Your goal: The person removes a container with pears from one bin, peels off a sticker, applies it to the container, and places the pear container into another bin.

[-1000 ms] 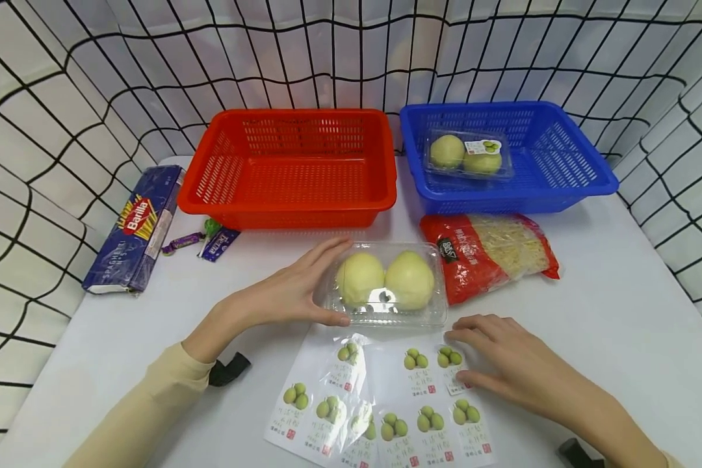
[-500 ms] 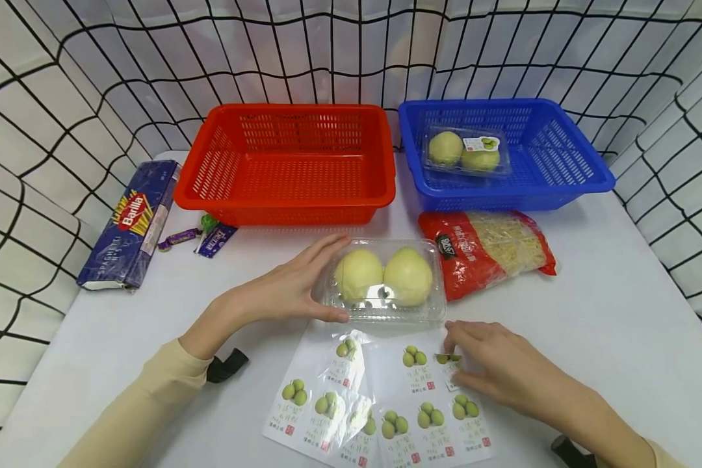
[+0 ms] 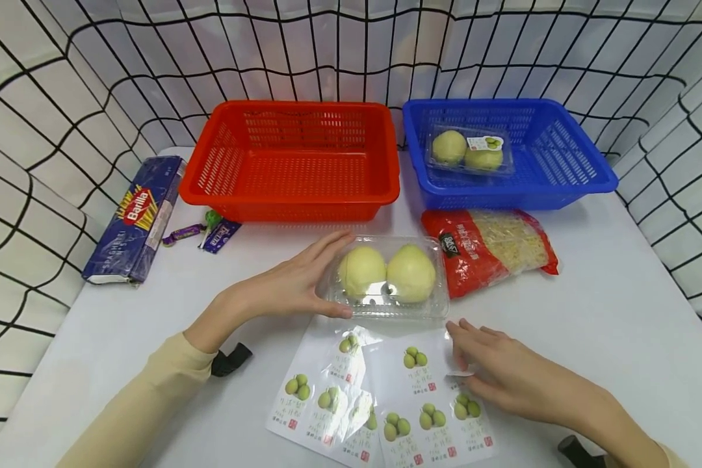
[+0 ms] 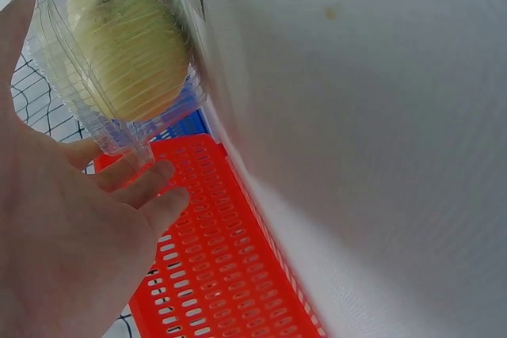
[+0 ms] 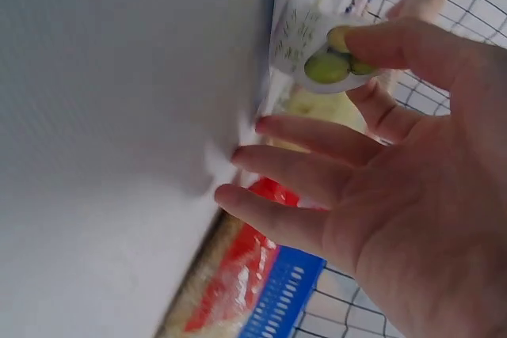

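A clear plastic clamshell box [image 3: 389, 311] with two pale yellow-green pears [image 3: 411, 273] sits mid-table. My left hand [image 3: 295, 279] rests against the box's left end, thumb along the front corner and straight fingers at the back; in the left wrist view its fingertips are at the box's edge. Below the box lie sheets of stickers [image 3: 394, 390] printed with green fruit. My right hand [image 3: 503, 370] pinches one sticker [image 5: 325, 65] between thumb and forefinger, its other fingers extended. In the head view, only the edge of this sticker shows over the sheet.
A red basket [image 3: 292, 211] stands behind the box. The blue basket [image 3: 520, 198] at back right holds another pear box [image 3: 470, 153], with a label on it. A red noodle bag [image 3: 488, 250] lies right; a spaghetti box [image 3: 134, 221] and wrapped candies [image 3: 219, 235] lie left.
My right hand has lifted the upper-right sticker from its sheet, and the sticker now tilts up edge-on between thumb and forefinger. My left hand has stayed at the box.
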Demonstrator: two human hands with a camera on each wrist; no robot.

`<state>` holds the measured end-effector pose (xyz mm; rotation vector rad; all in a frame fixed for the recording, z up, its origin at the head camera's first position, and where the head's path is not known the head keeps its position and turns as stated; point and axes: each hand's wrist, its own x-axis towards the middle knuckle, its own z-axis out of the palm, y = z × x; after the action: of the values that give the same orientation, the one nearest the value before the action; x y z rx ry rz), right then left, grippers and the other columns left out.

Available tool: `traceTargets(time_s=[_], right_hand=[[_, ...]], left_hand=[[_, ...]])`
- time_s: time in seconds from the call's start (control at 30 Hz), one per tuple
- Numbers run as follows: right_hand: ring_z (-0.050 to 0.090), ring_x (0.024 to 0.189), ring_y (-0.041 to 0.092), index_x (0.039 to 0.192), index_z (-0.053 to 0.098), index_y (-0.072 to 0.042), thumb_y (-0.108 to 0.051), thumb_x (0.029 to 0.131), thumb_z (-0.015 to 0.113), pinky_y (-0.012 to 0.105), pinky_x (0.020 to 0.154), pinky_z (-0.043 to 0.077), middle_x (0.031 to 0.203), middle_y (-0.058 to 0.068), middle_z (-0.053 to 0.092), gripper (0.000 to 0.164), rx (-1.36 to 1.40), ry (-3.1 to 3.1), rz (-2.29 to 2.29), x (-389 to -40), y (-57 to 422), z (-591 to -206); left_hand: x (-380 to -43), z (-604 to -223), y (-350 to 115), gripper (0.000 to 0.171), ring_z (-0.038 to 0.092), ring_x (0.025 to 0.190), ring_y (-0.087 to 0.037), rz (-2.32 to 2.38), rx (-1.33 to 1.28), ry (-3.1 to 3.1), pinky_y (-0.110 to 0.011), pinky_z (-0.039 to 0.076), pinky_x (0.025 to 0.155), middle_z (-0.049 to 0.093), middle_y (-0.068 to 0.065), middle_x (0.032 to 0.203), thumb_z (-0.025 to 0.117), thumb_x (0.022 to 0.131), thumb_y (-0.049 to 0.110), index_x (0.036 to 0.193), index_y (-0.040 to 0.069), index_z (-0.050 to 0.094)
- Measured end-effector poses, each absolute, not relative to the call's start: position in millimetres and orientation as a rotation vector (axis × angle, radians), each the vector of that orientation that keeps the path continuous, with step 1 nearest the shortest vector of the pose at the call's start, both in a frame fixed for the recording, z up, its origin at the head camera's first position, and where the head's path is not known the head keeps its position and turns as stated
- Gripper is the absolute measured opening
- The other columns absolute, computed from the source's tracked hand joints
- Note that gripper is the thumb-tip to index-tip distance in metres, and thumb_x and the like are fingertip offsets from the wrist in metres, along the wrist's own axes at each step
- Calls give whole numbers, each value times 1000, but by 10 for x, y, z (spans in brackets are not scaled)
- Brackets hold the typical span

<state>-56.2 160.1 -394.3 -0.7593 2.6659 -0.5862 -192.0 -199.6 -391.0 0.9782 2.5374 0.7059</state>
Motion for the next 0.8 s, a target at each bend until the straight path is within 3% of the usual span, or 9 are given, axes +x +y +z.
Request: traceTargets(time_s=[0.1,0.23,0.3,0.37,0.47,0.67,0.73,0.8], right_hand=[[52,143,38,148,51,-9,-21,94,69,60,110,47,136,2,65,58,-700,2679,-594,-556,1616,-3877],[57,127,17,113,62,-30,-21,88,76,42,102,57,133,-8,59,30,-793,2859,-538,-548,1623,-3814],[52,111,6,99,57,-35,-19,84,79,32,91,55,117,-15,58,31,-885,2968,-477,-554,1619,-3805],[46,100,1,92,53,-37,-18,81,81,28,83,49,101,-20,53,36,-937,3031,-440,-567,1603,-3810],[47,94,1,92,53,-36,-15,82,79,30,84,47,90,-26,51,35,-904,3015,-433,-579,1581,-3815],[54,95,3,92,49,-32,-13,90,72,45,100,44,86,-27,52,30,-793,2856,-559,-564,1607,-3850],[53,93,-1,96,48,-31,-15,93,70,53,107,39,85,-24,49,27,-787,2774,-607,-555,1633,-3865],[53,91,-5,110,52,-27,-19,97,67,62,113,30,87,-23,50,21,-782,2680,-655,-545,1668,-3875]], left_hand=[[-1924,-3913,-1994,121,12,162,-23,713,988,2536,-55,28,128,2,6,175,72,76,78,165,37,0],[-1928,-3917,-1995,121,11,163,-21,710,1001,2542,-52,26,129,2,8,174,73,76,77,166,35,2],[-1931,-3916,-1997,121,11,163,-21,706,1004,2545,-52,26,129,2,9,174,73,77,77,166,33,3],[-1936,-3919,-2000,121,11,163,-21,706,1007,2549,-52,26,129,2,9,174,73,77,76,166,33,3],[-1938,-3920,-2007,122,11,163,-22,706,1009,2551,-52,25,129,2,8,175,73,77,76,166,32,3],[-1930,-3931,-2005,120,12,163,-24,682,1022,2546,-53,22,130,3,4,175,73,79,75,167,29,4],[-1929,-3926,-2005,121,11,163,-24,673,1026,2548,-53,22,131,4,3,175,72,79,75,167,28,5],[-1931,-3916,-2010,121,11,163,-24,667,1024,2555,-53,21,131,4,4,175,72,79,75,167,27,5]])
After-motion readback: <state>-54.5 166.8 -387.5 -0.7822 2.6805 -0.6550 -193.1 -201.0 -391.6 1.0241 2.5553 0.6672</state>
